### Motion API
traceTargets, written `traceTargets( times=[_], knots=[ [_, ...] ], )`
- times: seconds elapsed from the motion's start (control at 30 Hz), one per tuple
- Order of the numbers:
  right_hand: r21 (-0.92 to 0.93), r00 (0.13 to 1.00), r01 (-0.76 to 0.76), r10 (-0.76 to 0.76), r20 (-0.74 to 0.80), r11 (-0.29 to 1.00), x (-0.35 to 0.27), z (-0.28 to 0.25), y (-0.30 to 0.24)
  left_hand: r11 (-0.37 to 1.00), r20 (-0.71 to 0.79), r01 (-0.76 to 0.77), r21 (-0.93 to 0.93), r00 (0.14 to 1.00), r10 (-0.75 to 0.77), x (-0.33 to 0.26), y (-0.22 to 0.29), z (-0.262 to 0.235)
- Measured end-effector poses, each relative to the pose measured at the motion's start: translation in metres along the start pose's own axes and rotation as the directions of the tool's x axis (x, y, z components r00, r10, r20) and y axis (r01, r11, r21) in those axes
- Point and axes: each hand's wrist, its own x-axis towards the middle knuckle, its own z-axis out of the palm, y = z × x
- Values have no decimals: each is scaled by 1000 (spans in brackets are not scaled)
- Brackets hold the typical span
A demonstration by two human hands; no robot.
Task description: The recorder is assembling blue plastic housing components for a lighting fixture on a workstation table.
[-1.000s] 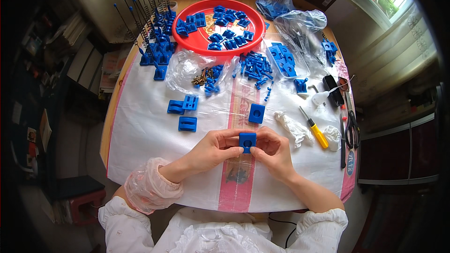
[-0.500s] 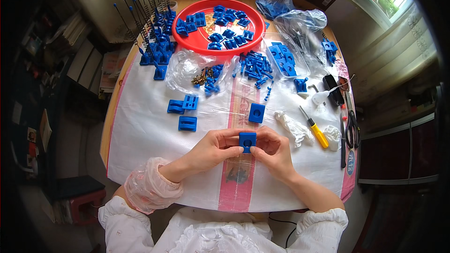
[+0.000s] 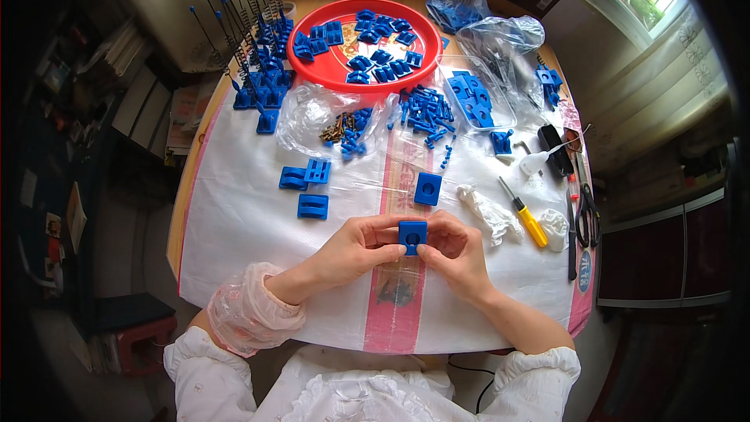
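Between both hands I hold a small blue square plastic block with a round hole in its face. My left hand grips its left edge, the thumb at the lower corner. On the other side my right hand pinches the right edge, thumb likewise low. The fingers behind the block are partly hidden. Just beyond it lies a similar blue block with a hole. Farther left, several blue slotted pieces rest on the white sheet.
A red tray holds several blue parts. Blue pegs, a bag of brass screws and a clear box lie before it. Spring-stemmed pieces stand far left. At right are a yellow-handled screwdriver, crumpled tissue and scissors.
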Motion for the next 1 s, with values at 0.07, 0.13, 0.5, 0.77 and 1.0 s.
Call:
traceTargets(
  times=[0.07, 0.13, 0.5, 0.77, 1.0],
  knots=[
    [10, 1000, -5, 5, -2, 1000, 0, 0, 0, 1000, -2, -1, 4, 1000, 1, 0, -1, 0],
    [12, 1000, -3, 3, -2, 1000, 0, 1, 0, 1000, -6, 0, 7, 1000, 0, 0, -1, 0],
    [7, 1000, 2, -2, 6, 1000, 0, 1, -2, 1000, -4, 1, 11, 1000, -1, -1, 1, 0],
    [19, 1000, 8, -8, 7, 1000, 0, 1, -2, 1000, -3, -8, 30, 1000, 8, -1, 1, 0],
    [17, 1000, 4, -5, 9, 1000, 0, 1, -1, 999, -2, -9, 34, 1000, 9, -1, 2, 0]
  ],
)
